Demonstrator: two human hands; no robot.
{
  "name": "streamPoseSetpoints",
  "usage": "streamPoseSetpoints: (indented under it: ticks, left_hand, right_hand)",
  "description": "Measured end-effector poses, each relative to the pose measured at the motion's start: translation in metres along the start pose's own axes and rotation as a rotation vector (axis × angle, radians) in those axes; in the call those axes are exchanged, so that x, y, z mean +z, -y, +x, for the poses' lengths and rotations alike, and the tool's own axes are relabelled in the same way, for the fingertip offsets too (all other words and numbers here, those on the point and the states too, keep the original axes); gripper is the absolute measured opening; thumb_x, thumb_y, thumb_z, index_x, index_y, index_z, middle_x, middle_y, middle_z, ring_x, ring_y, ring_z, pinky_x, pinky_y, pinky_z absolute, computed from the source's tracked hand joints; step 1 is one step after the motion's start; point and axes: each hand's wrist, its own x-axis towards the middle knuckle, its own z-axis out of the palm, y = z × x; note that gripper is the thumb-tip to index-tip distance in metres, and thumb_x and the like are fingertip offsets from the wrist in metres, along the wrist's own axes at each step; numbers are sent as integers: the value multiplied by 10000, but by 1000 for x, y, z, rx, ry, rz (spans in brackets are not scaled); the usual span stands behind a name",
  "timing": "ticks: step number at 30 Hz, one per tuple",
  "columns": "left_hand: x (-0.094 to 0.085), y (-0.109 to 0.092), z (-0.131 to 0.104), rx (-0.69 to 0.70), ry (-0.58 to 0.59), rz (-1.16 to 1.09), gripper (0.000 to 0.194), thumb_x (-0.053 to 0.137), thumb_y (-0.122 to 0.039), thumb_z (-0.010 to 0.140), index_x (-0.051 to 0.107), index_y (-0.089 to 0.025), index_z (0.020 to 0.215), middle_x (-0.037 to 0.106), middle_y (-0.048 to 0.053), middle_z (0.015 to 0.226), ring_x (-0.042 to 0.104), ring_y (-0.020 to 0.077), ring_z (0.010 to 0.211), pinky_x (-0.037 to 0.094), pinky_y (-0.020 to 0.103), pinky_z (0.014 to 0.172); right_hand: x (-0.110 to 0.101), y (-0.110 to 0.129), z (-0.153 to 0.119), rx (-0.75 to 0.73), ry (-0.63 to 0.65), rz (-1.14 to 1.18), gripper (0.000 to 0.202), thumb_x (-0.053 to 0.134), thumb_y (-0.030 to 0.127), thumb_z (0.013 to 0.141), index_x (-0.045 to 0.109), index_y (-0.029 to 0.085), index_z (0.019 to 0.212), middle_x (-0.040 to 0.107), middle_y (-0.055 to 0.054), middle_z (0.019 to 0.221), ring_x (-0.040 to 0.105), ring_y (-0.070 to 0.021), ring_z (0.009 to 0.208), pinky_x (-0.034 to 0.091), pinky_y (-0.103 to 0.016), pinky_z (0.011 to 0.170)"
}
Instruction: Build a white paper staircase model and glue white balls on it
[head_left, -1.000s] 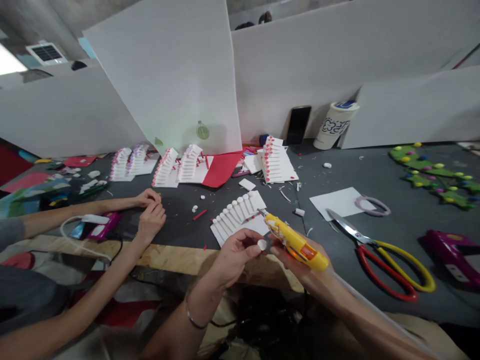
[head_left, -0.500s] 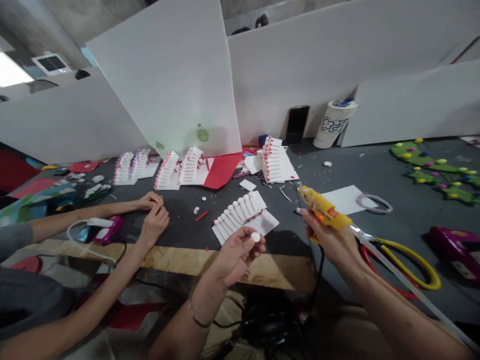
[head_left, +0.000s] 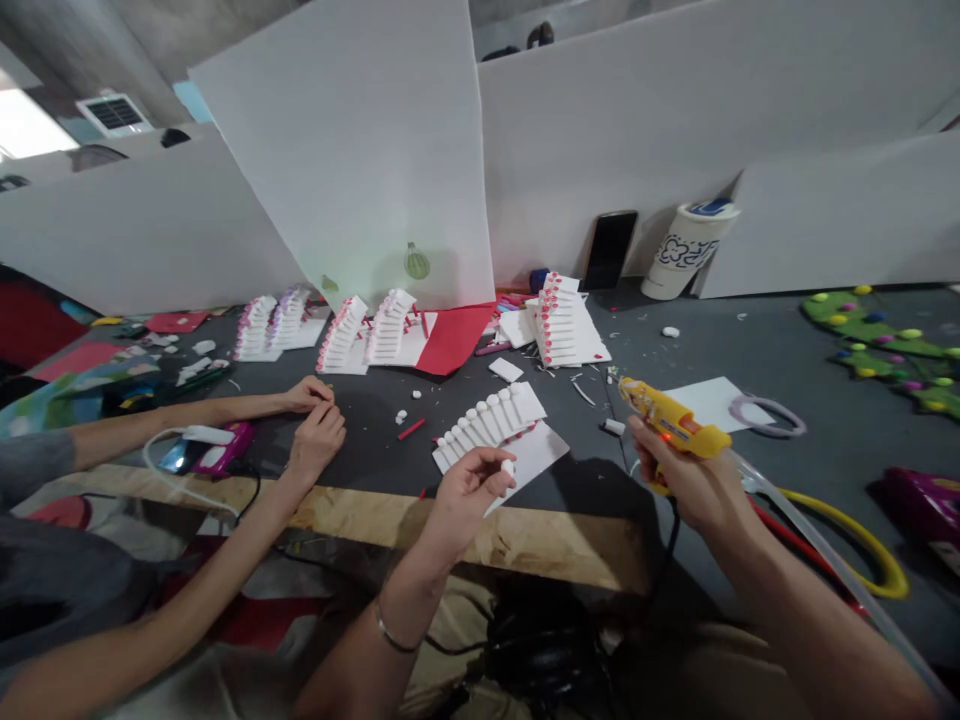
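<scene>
Between thumb and fingers, my left hand (head_left: 466,500) pinches a small white disc (head_left: 509,468) above the table's front edge. Just behind that hand lies a white fan-shaped piece (head_left: 480,425) with a row of sticks and round white tips, resting on a white card. My right hand (head_left: 694,480) is wrapped round a yellow hot glue gun (head_left: 671,415), its nozzle pointing up and left over the table. A clear glue stick (head_left: 810,545) trails from the gun's back. Red-and-yellow-handled scissors (head_left: 862,560) lie partly hidden under my right forearm.
A co-worker's hands (head_left: 315,425) meet at the left. Several finished pieces with pink tips (head_left: 343,335) stand behind. A phone (head_left: 610,250) and a paper cup (head_left: 686,255) lean near the white boards. A purple ring (head_left: 769,415) lies at right, a magenta device (head_left: 919,515) beyond.
My left hand has turned, so the white disc now shows edge-on and closer to the fan-shaped piece. The view has shifted slightly; the right hand still grips the glue gun.
</scene>
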Motion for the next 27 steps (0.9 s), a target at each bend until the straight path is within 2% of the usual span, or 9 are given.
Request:
streamPoseSetpoints:
  ticks: [3,5,9,12,15,19,22,24,27]
  left_hand:
    - [-2,-1,-1,68,-10,102,261,771,-262,698,663,-170,917,611,12,777,542,125,720,418,236,685]
    - [-2,-3,-2,173,-45,244,198,731,-194,714,657,-178,898,610,18,813,532,127,712,422,245,693]
    - [-2,-8,-5,364,-77,500,158,662,-118,739,682,-206,869,618,32,864,505,143,702,419,268,699]
    - [-4,-10,-6,414,-78,566,183,645,-114,758,697,-228,892,628,43,881,517,164,726,426,293,737]
    - [-7,-11,-7,429,-100,591,164,657,-134,764,708,-235,882,626,49,872,532,179,754,428,315,793]
    - [-9,-10,-6,387,-119,495,132,671,-157,751,711,-225,856,625,45,859,525,167,727,432,292,733]
    - [-10,-6,-2,259,-90,323,144,694,-205,740,690,-193,883,616,32,819,522,145,702,425,259,684]
    - [-11,-3,0,145,-60,194,199,718,-256,730,670,-177,907,600,18,785,520,133,700,413,241,666]
    - [-10,-1,2,37,-46,73,276,754,-314,704,656,-167,916,583,5,770,511,122,702,394,227,655]
  right_hand:
    - [0,3,0,32,-39,16,362,819,479,567,653,232,773,642,18,707,466,-73,441,401,-209,375]
    - [-1,1,1,41,-30,18,375,823,460,565,672,244,831,664,14,802,476,-69,475,413,-203,391]
    - [-4,-9,3,86,-20,-15,358,812,480,607,665,240,829,587,40,639,465,-77,454,381,-199,373]
    - [-1,-10,3,74,-5,27,382,822,511,595,625,230,762,505,59,549,430,-81,425,347,-204,346]
    - [3,-3,0,88,1,127,420,843,520,551,584,222,695,475,58,564,404,-74,445,317,-186,331]
    - [8,6,-8,108,66,170,451,859,487,534,659,214,832,617,-11,766,500,-98,552,319,-169,348]
    - [10,8,-15,120,170,179,364,800,498,629,622,199,739,588,14,646,439,-67,454,276,-173,341]
    - [11,9,-15,156,173,187,372,800,493,608,593,193,684,546,33,560,420,-64,415,256,-179,336]
    - [11,10,-13,197,139,212,390,829,455,536,630,187,739,562,32,552,478,-86,440,281,-182,352]
